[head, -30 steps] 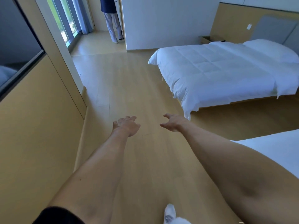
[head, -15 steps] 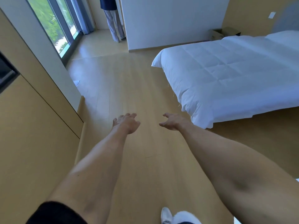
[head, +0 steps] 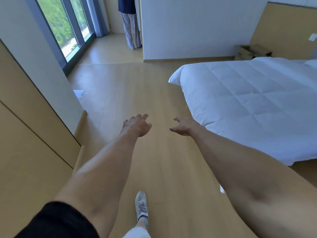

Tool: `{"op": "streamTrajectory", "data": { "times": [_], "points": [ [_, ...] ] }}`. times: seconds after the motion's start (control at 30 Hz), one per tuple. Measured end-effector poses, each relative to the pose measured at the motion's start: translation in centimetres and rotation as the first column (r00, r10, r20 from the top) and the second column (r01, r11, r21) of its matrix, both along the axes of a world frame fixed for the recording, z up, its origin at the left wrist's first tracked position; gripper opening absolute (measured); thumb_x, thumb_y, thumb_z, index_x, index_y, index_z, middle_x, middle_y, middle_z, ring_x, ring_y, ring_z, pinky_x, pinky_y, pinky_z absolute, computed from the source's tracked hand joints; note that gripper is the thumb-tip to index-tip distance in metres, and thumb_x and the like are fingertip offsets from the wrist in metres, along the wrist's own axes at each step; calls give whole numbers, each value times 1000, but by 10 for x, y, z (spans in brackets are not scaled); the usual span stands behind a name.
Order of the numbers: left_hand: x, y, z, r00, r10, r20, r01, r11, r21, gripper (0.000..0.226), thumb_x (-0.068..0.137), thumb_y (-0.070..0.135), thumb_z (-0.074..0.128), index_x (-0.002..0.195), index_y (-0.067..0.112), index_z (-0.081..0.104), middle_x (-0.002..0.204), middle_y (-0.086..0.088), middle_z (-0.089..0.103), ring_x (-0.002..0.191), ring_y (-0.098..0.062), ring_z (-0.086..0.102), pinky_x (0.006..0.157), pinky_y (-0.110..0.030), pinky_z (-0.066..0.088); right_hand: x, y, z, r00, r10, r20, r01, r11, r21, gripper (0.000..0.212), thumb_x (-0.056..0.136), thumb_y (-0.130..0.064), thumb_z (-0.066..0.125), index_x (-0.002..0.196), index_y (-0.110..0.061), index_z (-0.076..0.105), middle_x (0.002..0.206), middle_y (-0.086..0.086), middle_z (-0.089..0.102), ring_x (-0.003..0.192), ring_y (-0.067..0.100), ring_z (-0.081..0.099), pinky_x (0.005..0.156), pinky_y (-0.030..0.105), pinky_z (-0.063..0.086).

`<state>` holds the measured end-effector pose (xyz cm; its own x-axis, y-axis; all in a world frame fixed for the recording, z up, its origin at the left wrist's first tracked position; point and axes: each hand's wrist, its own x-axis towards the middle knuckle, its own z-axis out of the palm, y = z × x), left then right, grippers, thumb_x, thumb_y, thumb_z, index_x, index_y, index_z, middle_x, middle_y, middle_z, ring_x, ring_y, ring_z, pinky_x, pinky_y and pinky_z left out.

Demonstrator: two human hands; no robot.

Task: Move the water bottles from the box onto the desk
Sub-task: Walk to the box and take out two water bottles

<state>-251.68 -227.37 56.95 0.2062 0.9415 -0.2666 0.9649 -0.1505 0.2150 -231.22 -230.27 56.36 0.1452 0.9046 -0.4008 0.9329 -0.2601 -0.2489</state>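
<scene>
Both my arms reach forward over the wooden floor. My left hand (head: 137, 124) is empty, its fingers loosely spread. My right hand (head: 184, 127) is empty too, palm turned inward with relaxed fingers. A brown cardboard box (head: 248, 52) with open flaps sits far off at the back right, behind the bed's far corner. No water bottles and no desk are visible in the head view.
A white bed (head: 248, 103) fills the right side. Wooden wall panels (head: 30, 143) and a white pillar (head: 39, 66) line the left, with a window (head: 56, 24) beyond. A person (head: 130, 23) stands at the far doorway. A sheet of paper (head: 78, 93) lies on the floor. My shoe (head: 141, 206) steps forward.
I have walked forward along the floor. The bed has come closer on the right, the window has come into fuller view, and the cardboard box has appeared. Both hands stay empty and extended.
</scene>
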Motion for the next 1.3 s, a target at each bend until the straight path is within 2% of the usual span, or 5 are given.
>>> {"op": "streamTrajectory", "data": {
  "times": [0.23,0.53,0.77,1.03,1.3],
  "points": [
    [-12,193,5,999,-20,41,19,1000,15,57,103,45,38,157,31,26,163,-1,30,147,-26,31,118,-47,24,-15,177,18,999,-23,29,23,1000,-1,70,94,-60,47,156,-37,24,161,1,30,145,25,33,114,42,35],
    [-5,376,15,998,-39,39,38,999,28,58,102,47,40,157,31,27,162,0,31,146,-27,33,118,-49,25,-12,357,29,999,-44,10,44,999,9,70,94,-59,48,156,-37,24,162,-2,29,146,25,32,115,45,34],
    [30,507,0,999,-43,2,43,999,29,59,102,48,40,157,30,27,162,-1,32,146,-27,34,118,-49,25,23,489,13,999,-41,-10,41,999,13,70,94,-59,48,156,-36,24,163,-1,26,147,26,31,115,45,33],
    [85,688,8,1000,16,-9,-15,999,36,59,102,48,40,157,31,28,162,0,32,145,-27,33,118,-49,25,84,688,16,999,11,-30,-11,1000,26,71,94,-61,48,156,-35,24,163,-2,28,146,26,33,115,43,34],
    [129,835,7,999,38,-28,-38,999,20,59,101,51,39,157,34,29,161,1,33,146,-28,32,118,-49,24,121,844,14,998,58,28,-59,998,10,72,93,-60,46,156,-37,22,162,-1,29,143,28,36,112,44,37]
  ]
}}
